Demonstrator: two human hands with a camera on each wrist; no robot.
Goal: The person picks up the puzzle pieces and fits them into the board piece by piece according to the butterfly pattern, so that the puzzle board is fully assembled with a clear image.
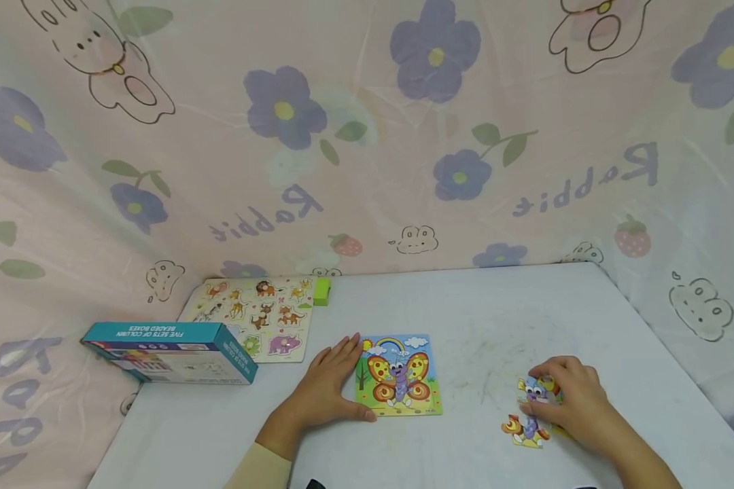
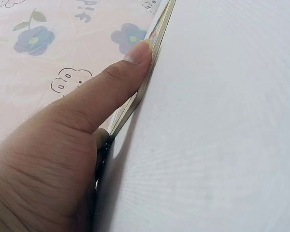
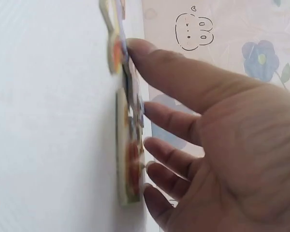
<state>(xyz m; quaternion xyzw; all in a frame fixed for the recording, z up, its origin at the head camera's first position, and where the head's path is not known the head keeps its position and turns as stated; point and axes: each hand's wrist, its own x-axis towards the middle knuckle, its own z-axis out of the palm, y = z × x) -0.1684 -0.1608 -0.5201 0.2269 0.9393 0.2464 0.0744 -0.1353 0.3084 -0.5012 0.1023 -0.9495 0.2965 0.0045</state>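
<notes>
A square butterfly puzzle board (image 1: 400,375) lies on the table in the head view. My left hand (image 1: 327,390) rests along its left side, fingers near the upper corner and thumb at the lower one. The left wrist view has the thumb (image 2: 121,72) against the board's thin edge. Off to the right, my right hand (image 1: 578,404) pinches a puzzle piece with a butterfly face (image 1: 533,390) between thumb and index finger. Below it lies a piece with an orange wing and purple body (image 1: 526,431). More colourful pieces (image 3: 130,164) show under the right fingers, partly hidden.
A teal box (image 1: 171,353) stands at the left of the table. Behind it lies an animal puzzle board (image 1: 293,316), with a small green block (image 1: 321,292) at its corner. A patterned curtain (image 1: 367,136) hangs around the white table (image 1: 465,305).
</notes>
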